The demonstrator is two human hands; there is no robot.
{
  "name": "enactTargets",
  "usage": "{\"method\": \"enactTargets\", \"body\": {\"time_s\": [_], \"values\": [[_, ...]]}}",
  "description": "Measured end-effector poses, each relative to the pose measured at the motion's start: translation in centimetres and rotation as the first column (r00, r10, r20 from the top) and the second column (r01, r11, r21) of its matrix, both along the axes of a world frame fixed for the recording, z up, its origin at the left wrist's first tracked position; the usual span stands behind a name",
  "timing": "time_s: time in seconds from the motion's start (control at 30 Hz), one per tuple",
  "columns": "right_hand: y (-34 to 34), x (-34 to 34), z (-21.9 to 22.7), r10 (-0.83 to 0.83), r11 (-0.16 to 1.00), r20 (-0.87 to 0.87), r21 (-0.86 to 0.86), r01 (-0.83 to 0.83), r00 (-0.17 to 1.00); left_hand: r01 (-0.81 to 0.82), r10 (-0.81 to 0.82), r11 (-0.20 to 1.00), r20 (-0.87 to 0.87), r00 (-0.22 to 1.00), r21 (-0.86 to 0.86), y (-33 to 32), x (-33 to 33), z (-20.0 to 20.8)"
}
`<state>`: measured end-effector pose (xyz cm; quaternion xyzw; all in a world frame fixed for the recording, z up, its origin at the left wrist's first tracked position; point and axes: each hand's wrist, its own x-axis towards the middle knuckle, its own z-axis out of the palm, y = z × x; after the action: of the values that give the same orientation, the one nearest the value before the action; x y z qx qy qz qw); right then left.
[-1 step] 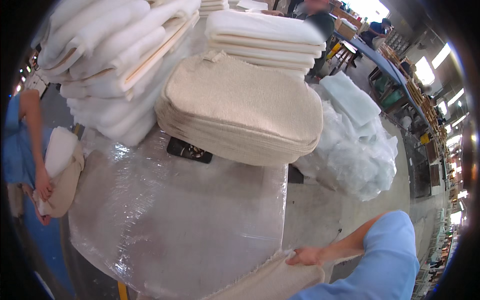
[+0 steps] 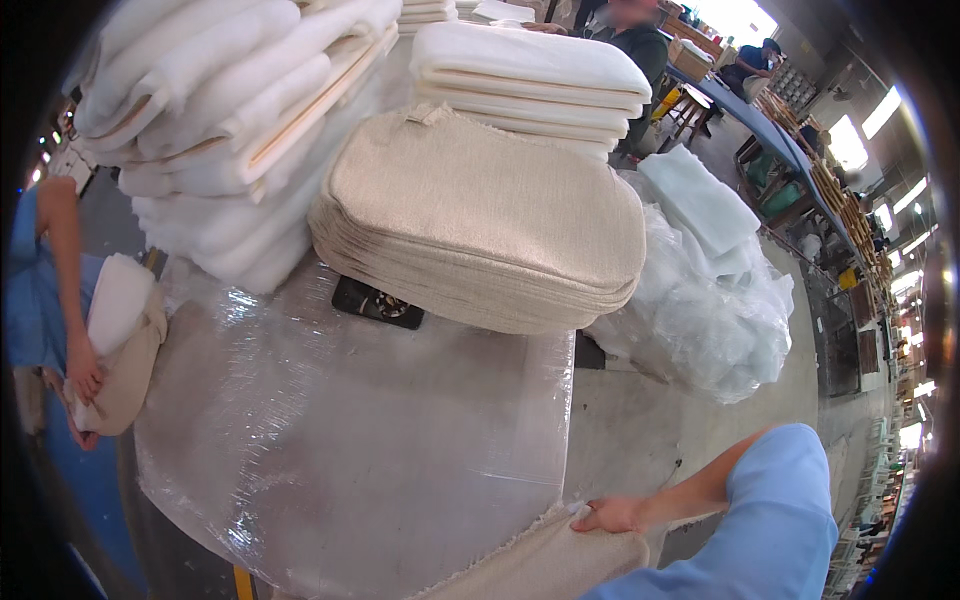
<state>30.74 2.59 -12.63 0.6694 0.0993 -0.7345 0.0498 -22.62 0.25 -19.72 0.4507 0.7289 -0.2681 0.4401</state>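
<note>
My right hand is closed on the edge of a beige woven fabric cover at the lower right. The cover has a frayed edge and runs out of the picture at the bottom; a little white material shows by my fingertips. My left hand is not in view. Beyond the cover spreads a plastic-wrapped table top. At its far side lies a thick stack of beige fabric covers with rounded corners. A dark phone-like object lies partly under that stack's near edge.
White padding pieces are piled high at the far left, and a folded white stack stands behind the covers. Crumpled clear plastic bulges at the right. A co-worker's hands hold a beige cover with white filling at the left.
My right hand keeps its hold in nearly the same place. The lower part of the beige cover has shifted very slightly to the right.
</note>
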Motion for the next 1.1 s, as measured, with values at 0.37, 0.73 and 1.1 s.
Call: {"method": "enactTargets", "body": {"time_s": [0.37,0.73,1.1], "values": [[-1.9,0.6,-1.6,-0.017,0.995,-0.052,0.093,0.021,0.999,0.000,0.000,1.000,0.001,1.000,0.001,1.8,1.2,-1.9],[1.2,-0.1,0.5,-0.032,0.999,-0.034,-0.022,0.031,0.999,0.017,-0.017,1.000,0.000,1.000,0.013,3.4,2.4,-2.4],[-1.9,0.1,-2.7,-0.152,0.982,-0.072,0.100,0.158,0.986,0.055,-0.057,0.995,0.019,0.998,0.088,2.7,2.5,-3.0]]}}
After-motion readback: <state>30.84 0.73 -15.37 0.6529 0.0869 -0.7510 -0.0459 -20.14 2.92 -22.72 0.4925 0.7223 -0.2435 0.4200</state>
